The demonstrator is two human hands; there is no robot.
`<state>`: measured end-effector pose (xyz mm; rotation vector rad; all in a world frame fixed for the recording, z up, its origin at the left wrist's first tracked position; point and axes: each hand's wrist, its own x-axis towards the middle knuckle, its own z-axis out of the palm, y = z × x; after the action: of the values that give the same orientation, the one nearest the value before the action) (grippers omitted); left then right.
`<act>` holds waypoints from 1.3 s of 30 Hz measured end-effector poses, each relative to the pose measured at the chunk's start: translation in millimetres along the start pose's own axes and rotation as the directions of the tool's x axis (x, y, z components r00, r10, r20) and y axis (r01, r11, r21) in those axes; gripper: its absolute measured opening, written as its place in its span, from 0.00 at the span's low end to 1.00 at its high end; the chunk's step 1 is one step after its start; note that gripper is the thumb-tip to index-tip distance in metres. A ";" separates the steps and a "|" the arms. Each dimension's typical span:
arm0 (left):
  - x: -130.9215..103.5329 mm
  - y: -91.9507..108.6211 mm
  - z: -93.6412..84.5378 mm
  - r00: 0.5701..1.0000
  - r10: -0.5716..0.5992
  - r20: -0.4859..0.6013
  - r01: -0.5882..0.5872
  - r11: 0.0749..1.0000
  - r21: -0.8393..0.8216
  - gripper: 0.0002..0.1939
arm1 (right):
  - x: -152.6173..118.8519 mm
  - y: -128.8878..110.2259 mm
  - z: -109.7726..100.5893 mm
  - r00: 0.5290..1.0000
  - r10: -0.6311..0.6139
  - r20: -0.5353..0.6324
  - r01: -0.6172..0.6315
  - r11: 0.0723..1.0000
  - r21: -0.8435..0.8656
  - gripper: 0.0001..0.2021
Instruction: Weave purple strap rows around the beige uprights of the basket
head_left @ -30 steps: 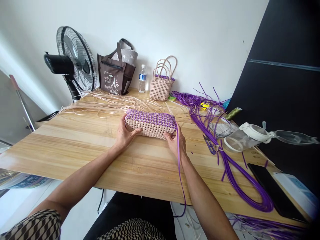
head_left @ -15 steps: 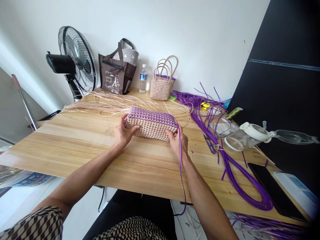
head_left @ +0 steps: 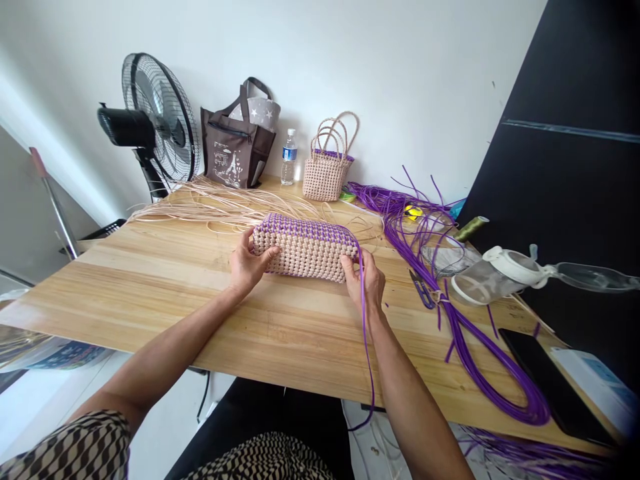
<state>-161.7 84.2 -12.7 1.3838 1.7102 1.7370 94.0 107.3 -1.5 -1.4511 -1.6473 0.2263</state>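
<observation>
A woven basket, beige on its near side and purple with beige on top, lies on its side on the wooden table. My left hand grips its left end, thumb on the near face and fingers behind. At the right end my right hand is closed on the basket, thumb against the near corner; its other fingers are partly hidden. A long purple strip runs from the basket's top right corner past my right hand and hangs over the table's front edge.
Beige strips spread behind the basket. Along the wall stand a fan, a brown bag, a water bottle and a finished-looking woven handbag. To the right lie purple strips, thread snips, a plastic jar and a phone.
My right hand has shifted slightly right along the basket's end, its thumb nearer the corner. My left hand keeps its hold. The whole view has moved a little.
</observation>
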 end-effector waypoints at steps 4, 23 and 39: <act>4.3 3.9 0.1 0.995 -0.094 -0.023 0.090 0.989 -0.115 0.35 | 2.7 0.8 3.5 0.998 0.057 0.041 -0.068 0.936 0.345 0.30; 2.7 3.8 -1.8 0.998 0.027 -0.055 -0.031 0.995 -0.090 0.25 | -0.9 0.5 15.6 0.987 -0.042 0.153 -0.074 0.731 0.678 0.38; -8.9 -1.5 7.9 0.987 0.089 0.135 -0.043 0.951 -0.307 0.27 | 6.9 28.2 23.9 0.952 0.230 0.201 -0.298 0.553 0.778 0.27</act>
<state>-151.8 82.1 -19.2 1.4014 1.2694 1.7936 97.4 131.3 -30.3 -0.9450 -1.0915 1.0785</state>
